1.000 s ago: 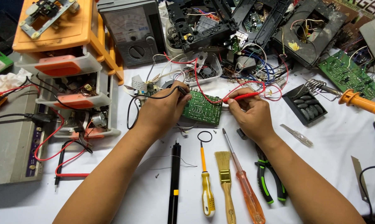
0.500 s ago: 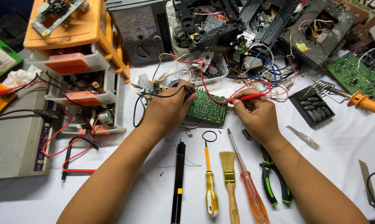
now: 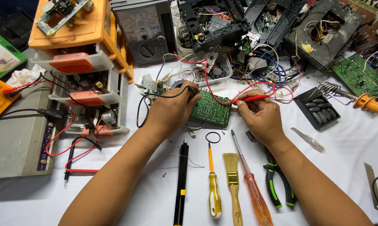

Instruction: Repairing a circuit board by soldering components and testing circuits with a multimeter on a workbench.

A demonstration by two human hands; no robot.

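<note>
Two hands are probing a green circuit board (image 3: 212,109) on a cluttered white tabletop (image 3: 344,155).

The left hand (image 3: 170,111) is pinching a black test probe (image 3: 192,90) against the board's left edge, while the right hand (image 3: 260,119) is gripping a red test probe (image 3: 249,98) at its right edge; the hands are sitting apart, with the board between them, mid-table. The board is looking light, stiff and fragile, likely best held by its bare edges, away from the solder points. Trailing red and black wires are crowding it behind. In front are lying a black rod-like tool (image 3: 181,184), a yellow-handled pick (image 3: 213,184), a small brush (image 3: 232,184), an orange screwdriver (image 3: 252,188) and green-handled pliers (image 3: 277,184). An analogue meter (image 3: 144,29) is standing behind, an orange drawer unit (image 3: 84,54) at left.
</note>
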